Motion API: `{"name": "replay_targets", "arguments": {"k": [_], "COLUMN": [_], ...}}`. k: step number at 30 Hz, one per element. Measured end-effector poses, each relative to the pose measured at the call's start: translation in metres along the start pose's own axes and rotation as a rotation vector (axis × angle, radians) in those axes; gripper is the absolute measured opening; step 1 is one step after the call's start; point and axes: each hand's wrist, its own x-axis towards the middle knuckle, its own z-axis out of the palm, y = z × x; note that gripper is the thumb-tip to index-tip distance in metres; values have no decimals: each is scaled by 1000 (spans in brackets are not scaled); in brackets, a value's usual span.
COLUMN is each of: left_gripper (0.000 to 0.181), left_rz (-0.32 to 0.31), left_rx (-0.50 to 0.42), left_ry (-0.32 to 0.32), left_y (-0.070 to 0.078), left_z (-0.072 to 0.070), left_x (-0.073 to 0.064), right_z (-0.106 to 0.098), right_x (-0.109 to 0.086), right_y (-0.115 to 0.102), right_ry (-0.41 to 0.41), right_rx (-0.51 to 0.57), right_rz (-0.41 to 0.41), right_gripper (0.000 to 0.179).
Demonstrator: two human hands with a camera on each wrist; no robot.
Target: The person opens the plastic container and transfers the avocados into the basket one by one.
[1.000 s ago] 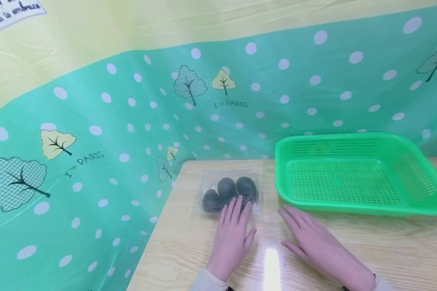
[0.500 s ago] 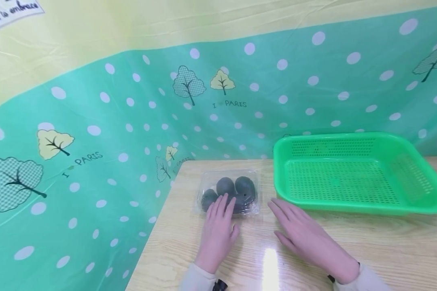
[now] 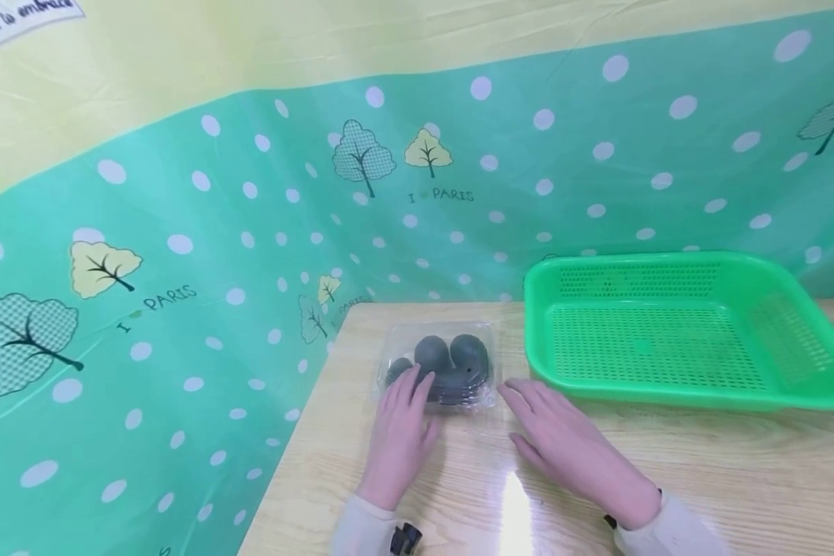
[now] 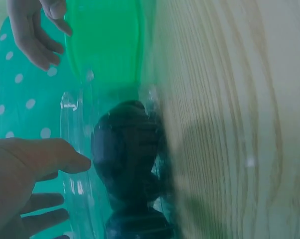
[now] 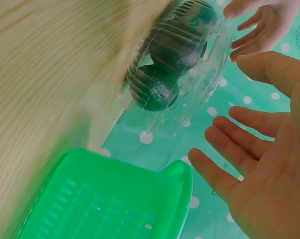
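A clear plastic clamshell box (image 3: 401, 340) lies on the wooden table, with several dark, round fruits (image 3: 432, 355) inside. The left hand (image 3: 398, 444) reaches over the box's near left edge, its fingers loosely extended and overlapping the box in the head view. In the left wrist view, the thumb tip is right at the box's clear rim (image 4: 77, 184). Beside the near right corner of the box is the right hand (image 3: 563, 440), palm down with relaxed fingers. The right wrist view shows its fingers (image 5: 239, 149) spread and holding nothing, apart from the box wall (image 5: 209, 94).
A green plastic basket (image 3: 646, 394) with perforated sides stands on the table (image 3: 472, 479) to the right of the box. Behind and to the left hangs a green polka-dot cloth (image 3: 208, 347), close to the table's edges.
The left hand has shifted left along the front of the box, uncovering more of its near side. The right hand has moved left, away from the basket's front and closer to the box.
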Motion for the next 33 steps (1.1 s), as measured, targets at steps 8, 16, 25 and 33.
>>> {"name": "replay_targets", "arguments": {"k": [8, 16, 25, 33], "left_gripper": [69, 69, 72, 73], "left_rz": [32, 40, 6, -22], "left_rx": [14, 18, 19, 6], "left_ry": [80, 98, 41, 4], "left_y": [-18, -29, -37, -43], "left_z": [5, 3, 4, 5], "left_x": [-3, -1, -1, -1], "right_z": [8, 12, 14, 16], "right_x": [9, 16, 25, 30], "right_y": [-3, -7, -11, -16], "right_ry": [-38, -18, -34, -85], "right_rx": [-15, -25, -45, -67], "right_rz": [25, 21, 25, 37], "right_gripper": [61, 53, 45, 48]}}
